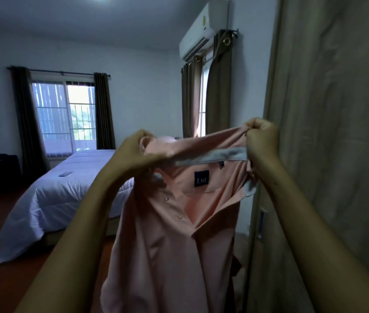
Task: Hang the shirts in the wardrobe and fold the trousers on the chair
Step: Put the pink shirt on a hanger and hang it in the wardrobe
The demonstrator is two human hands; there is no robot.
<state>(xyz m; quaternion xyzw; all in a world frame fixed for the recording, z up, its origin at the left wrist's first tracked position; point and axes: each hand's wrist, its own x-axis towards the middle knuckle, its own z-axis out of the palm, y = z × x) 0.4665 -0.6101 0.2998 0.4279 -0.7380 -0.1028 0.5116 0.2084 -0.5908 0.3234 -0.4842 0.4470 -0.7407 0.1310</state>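
A pale pink button-up shirt (172, 233) hangs in front of me, held up by its collar. It has a grey inner collar band and a dark label reading "Ltd". My left hand (133, 150) grips the collar's left end. My right hand (261, 141) is closed on the collar's right end, close to the light wooden wardrobe (337, 132) that fills the right side. The shirt's front is partly unbuttoned and its lower part drops out of view. No hanger, trousers or chair shows.
A bed with a white duvet (50, 199) stands at the left on a reddish wooden floor. Behind it are a curtained window (64, 116) and a second curtained window under an air conditioner (203, 30). A dark bag (3, 164) sits by the far left wall.
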